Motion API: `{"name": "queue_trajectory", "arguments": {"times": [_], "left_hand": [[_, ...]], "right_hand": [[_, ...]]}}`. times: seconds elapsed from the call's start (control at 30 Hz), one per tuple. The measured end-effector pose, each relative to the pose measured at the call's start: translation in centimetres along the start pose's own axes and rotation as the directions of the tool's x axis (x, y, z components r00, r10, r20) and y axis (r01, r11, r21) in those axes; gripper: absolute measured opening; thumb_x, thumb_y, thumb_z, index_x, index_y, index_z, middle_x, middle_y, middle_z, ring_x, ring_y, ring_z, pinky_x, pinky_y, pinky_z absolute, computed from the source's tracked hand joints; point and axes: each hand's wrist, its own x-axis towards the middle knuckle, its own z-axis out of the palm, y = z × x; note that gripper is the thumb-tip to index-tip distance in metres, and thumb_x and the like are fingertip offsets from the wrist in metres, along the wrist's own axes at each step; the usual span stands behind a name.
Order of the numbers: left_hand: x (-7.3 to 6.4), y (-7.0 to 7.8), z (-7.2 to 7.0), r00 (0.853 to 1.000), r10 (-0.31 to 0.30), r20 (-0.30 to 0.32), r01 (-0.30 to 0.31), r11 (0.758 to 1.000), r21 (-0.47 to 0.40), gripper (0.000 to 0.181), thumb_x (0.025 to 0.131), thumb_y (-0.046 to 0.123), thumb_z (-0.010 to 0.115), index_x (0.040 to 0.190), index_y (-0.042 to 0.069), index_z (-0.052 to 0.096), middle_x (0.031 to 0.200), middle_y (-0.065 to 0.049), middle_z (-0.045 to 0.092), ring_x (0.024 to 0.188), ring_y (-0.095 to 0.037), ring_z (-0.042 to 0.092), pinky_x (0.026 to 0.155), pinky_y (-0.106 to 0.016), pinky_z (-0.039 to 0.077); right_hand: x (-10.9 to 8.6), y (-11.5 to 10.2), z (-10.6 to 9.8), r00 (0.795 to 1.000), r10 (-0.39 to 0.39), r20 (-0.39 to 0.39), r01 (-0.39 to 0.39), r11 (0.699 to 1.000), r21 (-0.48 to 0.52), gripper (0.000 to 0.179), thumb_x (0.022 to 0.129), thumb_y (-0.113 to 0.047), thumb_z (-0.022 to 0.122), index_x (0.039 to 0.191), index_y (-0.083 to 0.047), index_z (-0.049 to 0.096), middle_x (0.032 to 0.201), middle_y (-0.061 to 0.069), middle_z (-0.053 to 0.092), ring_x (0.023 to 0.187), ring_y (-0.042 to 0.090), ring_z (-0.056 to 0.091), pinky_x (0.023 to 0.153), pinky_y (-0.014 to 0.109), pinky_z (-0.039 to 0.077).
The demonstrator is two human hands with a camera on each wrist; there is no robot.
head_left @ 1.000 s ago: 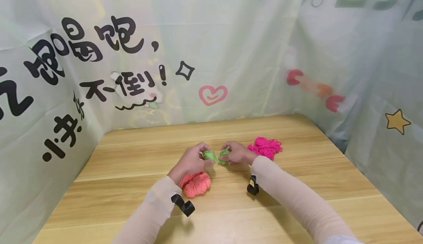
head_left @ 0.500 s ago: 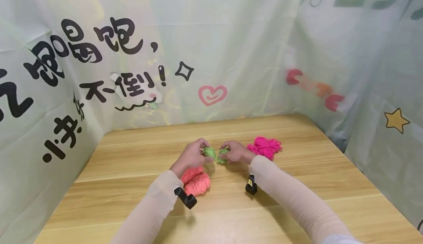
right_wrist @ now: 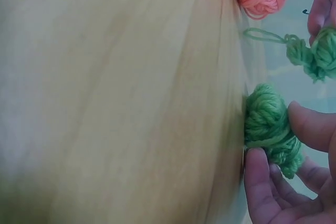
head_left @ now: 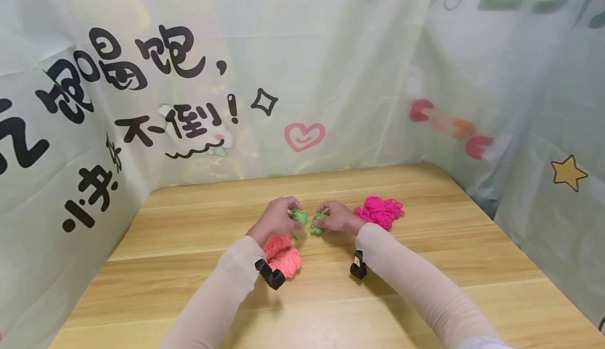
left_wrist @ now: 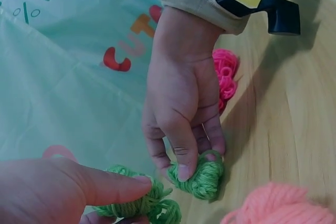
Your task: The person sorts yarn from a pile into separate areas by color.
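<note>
In the head view, my left hand pinches a small green yarn bundle between thumb and fingers. A thin loop of yarn trails from this bundle in the right wrist view. Just to the right, my right hand grips a second green yarn bundle, close over the wooden table. A narrow gap separates the two bundles. From the left wrist, the right thumb presses on the front of its bundle. My left thumb lies across the other one, partly covering it.
A coral yarn skein lies below my left wrist, partly hidden by the black wrist camera. Behind my right wrist is a magenta yarn tangle. Printed cloth hangs around the table's back and sides.
My left hand has risen slightly away from me with its green bundle, and its forearm has shifted right, over the coral skein's edge. My right hand has stayed nearly still.
</note>
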Motion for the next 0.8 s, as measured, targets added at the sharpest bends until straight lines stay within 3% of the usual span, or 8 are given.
{"name": "queue_trajectory", "arguments": {"times": [0.2, 0.5, 0.8], "left_hand": [[0.7, -0.1, 0.1, 1.0, -0.003, 0.022, 0.001, 0.998, 0.057, 0.034, 0.074, 0.006, 0.084, 0.102, 0.008, 0.064, 0.104, -0.009, 0.061, 0.08, -0.017, 0.059, 0.071, -0.029, 0.051], [1.3, 0.2, 0.2, 0.998, -0.015, 0.06, 0.007, 0.992, 0.129, 0.036, 0.074, 0.006, 0.083, 0.107, 0.008, 0.069, 0.107, -0.01, 0.062, 0.098, -0.023, 0.056, 0.081, -0.035, 0.049], [1.8, 0.2, 0.6, 0.991, -0.049, 0.122, 0.029, 0.986, 0.166, 0.039, 0.073, -0.001, 0.076, 0.11, 0.006, 0.066, 0.1, -0.007, 0.061, 0.087, -0.019, 0.054, 0.072, -0.031, 0.048]], "right_hand": [[0.1, 0.0, 0.0, 1.0, 0.001, -0.012, -0.001, 1.0, 0.022, 0.033, 0.088, -0.015, 0.072, 0.116, -0.003, 0.059, 0.092, 0.011, 0.061, 0.07, 0.022, 0.06, 0.061, 0.03, 0.05], [0.0, 0.0, -0.2, 1.0, -0.001, -0.004, 0.001, 1.0, 0.025, 0.034, 0.089, -0.016, 0.072, 0.117, -0.003, 0.058, 0.097, 0.012, 0.061, 0.074, 0.024, 0.061, 0.065, 0.032, 0.052], [0.1, 0.0, 0.0, 1.0, -0.002, 0.002, 0.002, 0.999, 0.032, 0.032, 0.087, -0.014, 0.073, 0.114, -0.003, 0.059, 0.087, 0.01, 0.062, 0.069, 0.02, 0.06, 0.061, 0.03, 0.052]]}}
